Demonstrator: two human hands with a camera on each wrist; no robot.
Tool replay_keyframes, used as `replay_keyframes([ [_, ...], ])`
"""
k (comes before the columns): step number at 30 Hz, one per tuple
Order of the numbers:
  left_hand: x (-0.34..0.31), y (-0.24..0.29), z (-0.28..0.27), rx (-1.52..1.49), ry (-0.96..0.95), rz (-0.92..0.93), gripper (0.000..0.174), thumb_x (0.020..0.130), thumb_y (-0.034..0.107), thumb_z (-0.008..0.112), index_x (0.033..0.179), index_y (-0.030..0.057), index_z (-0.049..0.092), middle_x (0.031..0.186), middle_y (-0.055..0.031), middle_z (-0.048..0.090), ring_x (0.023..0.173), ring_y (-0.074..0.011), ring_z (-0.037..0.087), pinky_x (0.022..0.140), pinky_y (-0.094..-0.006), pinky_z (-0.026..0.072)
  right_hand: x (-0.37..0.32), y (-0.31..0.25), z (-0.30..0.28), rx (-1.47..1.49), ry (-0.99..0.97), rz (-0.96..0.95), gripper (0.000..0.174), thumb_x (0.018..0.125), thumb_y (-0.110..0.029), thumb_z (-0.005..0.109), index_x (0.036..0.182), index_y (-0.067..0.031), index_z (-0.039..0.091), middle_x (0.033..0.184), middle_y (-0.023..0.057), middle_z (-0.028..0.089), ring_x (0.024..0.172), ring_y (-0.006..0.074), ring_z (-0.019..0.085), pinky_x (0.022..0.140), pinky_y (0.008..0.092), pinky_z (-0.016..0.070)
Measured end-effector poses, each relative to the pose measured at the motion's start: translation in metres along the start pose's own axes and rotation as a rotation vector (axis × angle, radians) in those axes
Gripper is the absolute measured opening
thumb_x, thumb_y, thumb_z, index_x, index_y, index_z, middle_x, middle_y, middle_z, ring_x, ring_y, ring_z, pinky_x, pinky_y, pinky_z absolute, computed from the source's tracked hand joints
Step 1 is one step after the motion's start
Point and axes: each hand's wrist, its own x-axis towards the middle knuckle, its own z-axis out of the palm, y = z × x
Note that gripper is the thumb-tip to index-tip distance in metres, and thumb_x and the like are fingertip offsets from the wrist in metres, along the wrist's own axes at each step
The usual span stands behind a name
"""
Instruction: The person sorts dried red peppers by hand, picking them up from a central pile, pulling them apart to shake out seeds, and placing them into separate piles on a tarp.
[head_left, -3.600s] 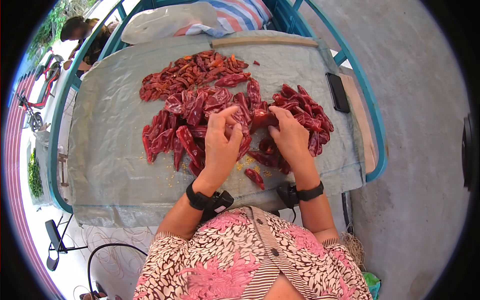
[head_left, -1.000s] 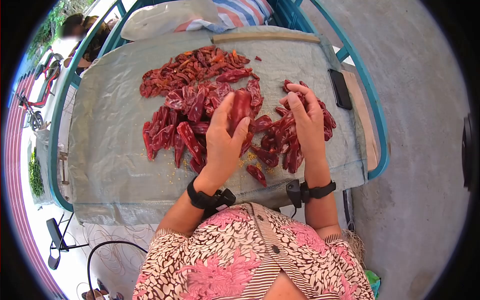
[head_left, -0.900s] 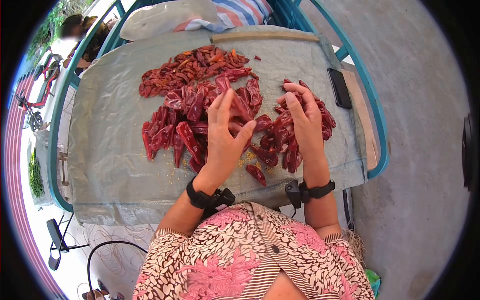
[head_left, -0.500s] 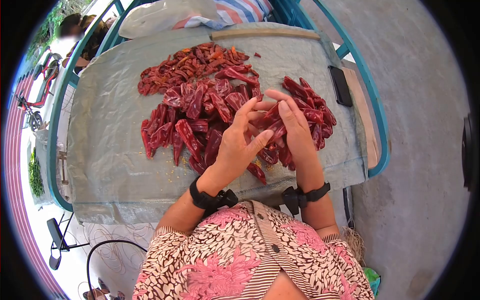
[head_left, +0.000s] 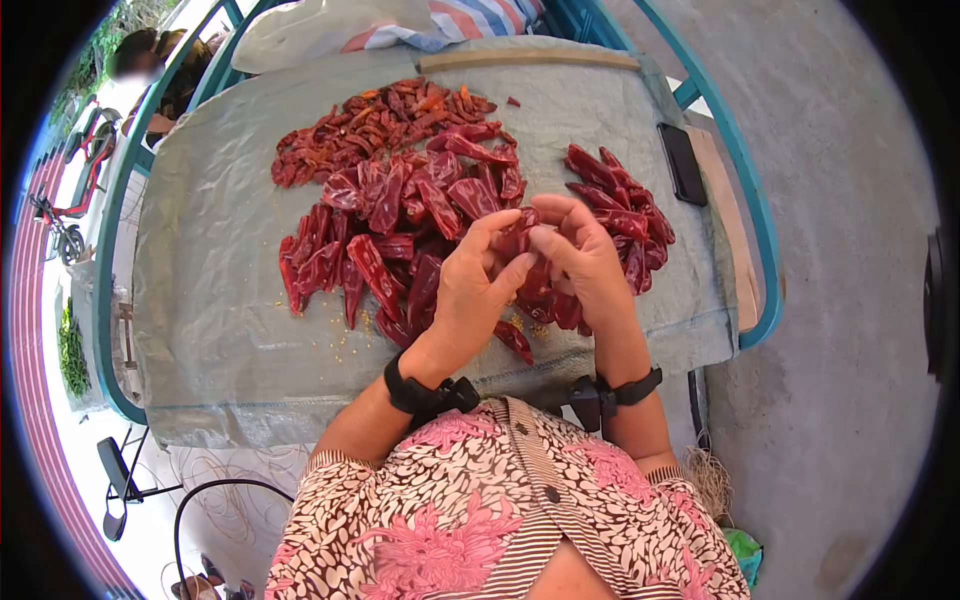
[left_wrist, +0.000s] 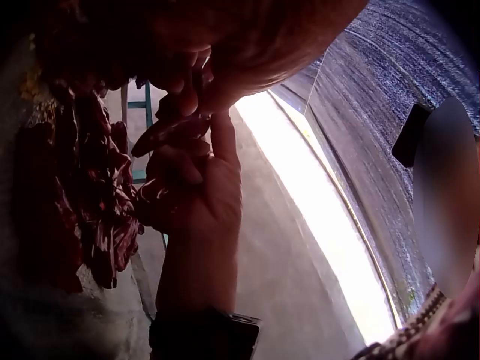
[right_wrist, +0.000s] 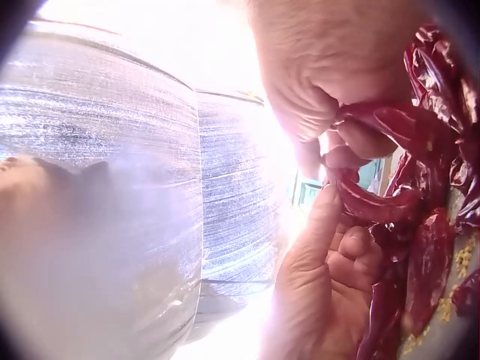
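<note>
In the head view a dark red dried pepper (head_left: pixel 522 232) is between both hands. My left hand (head_left: pixel 474 288) pinches it from the left, and my right hand (head_left: pixel 590 268) has thumb and fingers round its right end. The right wrist view shows a curved red pepper (right_wrist: pixel 379 204) at the tips of the left hand (right_wrist: pixel 319 289), with the right hand (right_wrist: pixel 341 60) above. A pile of large peppers (head_left: pixel 385 265) lies left of the hands, and another pile (head_left: pixel 625 222) lies to the right. Smaller, brighter peppers (head_left: pixel 385 125) are heaped behind.
A grey-green woven sheet (head_left: pixel 215 260) covers the surface, inside a teal metal frame (head_left: pixel 745 200). A black phone (head_left: pixel 682 165) lies at the right edge. A wooden strip (head_left: pixel 530 60) and a striped bag (head_left: pixel 480 20) are at the back. Yellow seeds are scattered near the front. Another person sits at the upper left.
The left hand has carried a pepper from the left pile towards the right hand. Both hands have come together, and the right fingers have bent round the pepper.
</note>
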Motion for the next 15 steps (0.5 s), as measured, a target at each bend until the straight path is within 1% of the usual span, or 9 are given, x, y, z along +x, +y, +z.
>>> replay_keyframes([
  [3,0.001,-0.007,0.000,0.024,0.036,0.062,0.042,0.095,0.004,0.071,0.135,0.0029,0.057,0.083,-0.0010,0.065,0.065,-0.0041,0.056,0.057,-0.0223,0.0459,-0.002,0.001,-0.001,-0.022,0.021,0.057,0.029,0.098,-0.016,0.070,0.125,-0.0077,0.064,0.095,-0.0045,0.065,0.065,-0.0005,0.051,0.052,0.0151,0.0358],
  [5,0.002,-0.005,0.000,0.025,0.101,0.076,0.040,0.094,0.004,0.070,0.132,0.0025,0.059,0.083,-0.0007,0.065,0.066,-0.0040,0.055,0.057,-0.0226,0.0452,-0.003,0.001,-0.009,-0.013,0.058,0.071,0.026,0.098,-0.015,0.070,0.123,-0.0089,0.066,0.093,-0.0058,0.064,0.065,-0.0005,0.050,0.052,0.0149,0.0356],
  [6,0.002,-0.004,-0.001,0.027,0.135,0.083,0.039,0.094,0.004,0.070,0.131,0.0022,0.060,0.083,-0.0006,0.065,0.066,-0.0039,0.055,0.057,-0.0228,0.0448,-0.002,0.001,-0.014,-0.024,0.108,0.035,0.025,0.098,-0.015,0.070,0.122,-0.0091,0.066,0.092,-0.0061,0.064,0.065,-0.0003,0.050,0.052,0.0150,0.0356],
  [8,0.003,-0.005,-0.006,0.124,0.169,0.097,0.035,0.092,0.003,0.070,0.127,0.0014,0.062,0.085,-0.0007,0.065,0.067,-0.0038,0.055,0.058,-0.0231,0.0447,0.000,-0.002,-0.022,-0.048,0.210,-0.041,0.022,0.099,-0.016,0.069,0.120,-0.0093,0.068,0.092,-0.0069,0.064,0.065,0.0001,0.050,0.052,0.0151,0.0356],
  [9,0.003,-0.006,-0.008,0.171,0.184,0.105,0.034,0.092,0.003,0.070,0.124,0.0011,0.063,0.085,-0.0007,0.066,0.067,-0.0037,0.055,0.058,-0.0233,0.0446,0.000,-0.003,-0.022,-0.074,0.219,-0.051,0.022,0.099,-0.016,0.068,0.120,-0.0092,0.067,0.092,-0.0068,0.064,0.065,0.0000,0.051,0.052,0.0153,0.0357],
  [10,0.003,-0.005,-0.008,0.154,0.201,0.090,0.028,0.090,0.005,0.070,0.118,0.0010,0.065,0.085,-0.0019,0.065,0.066,-0.0058,0.054,0.058,-0.0245,0.0441,-0.001,-0.004,-0.022,-0.101,0.229,-0.061,0.021,0.100,-0.017,0.067,0.120,-0.0091,0.067,0.092,-0.0067,0.064,0.065,0.0000,0.051,0.052,0.0156,0.0358],
  [11,0.004,-0.007,-0.008,0.182,0.192,0.127,0.028,0.091,0.005,0.070,0.118,0.0012,0.066,0.084,-0.0027,0.065,0.065,-0.0069,0.054,0.058,-0.0249,0.0440,-0.002,-0.005,-0.022,-0.129,0.240,-0.070,0.021,0.101,-0.018,0.067,0.120,-0.0090,0.067,0.092,-0.0067,0.064,0.066,-0.0001,0.051,0.052,0.0158,0.0359],
  [14,0.006,-0.016,-0.009,0.255,0.190,0.241,0.025,0.091,0.006,0.069,0.116,0.0018,0.065,0.080,-0.0050,0.062,0.062,-0.0100,0.053,0.057,-0.0265,0.0436,-0.002,-0.002,-0.016,-0.026,0.056,0.025,0.022,0.101,-0.021,0.066,0.119,-0.0077,0.066,0.092,-0.0051,0.064,0.068,0.0007,0.054,0.053,0.0170,0.0400],
  [15,0.007,-0.016,-0.007,0.271,0.202,0.282,0.025,0.091,0.006,0.069,0.115,0.0019,0.064,0.079,-0.0058,0.061,0.062,-0.0109,0.053,0.056,-0.0272,0.0436,0.001,0.002,-0.014,-0.160,0.109,-0.017,0.024,0.100,-0.021,0.067,0.120,-0.0077,0.066,0.093,-0.0028,0.066,0.070,0.0047,0.058,0.055,0.0203,0.0435],
])
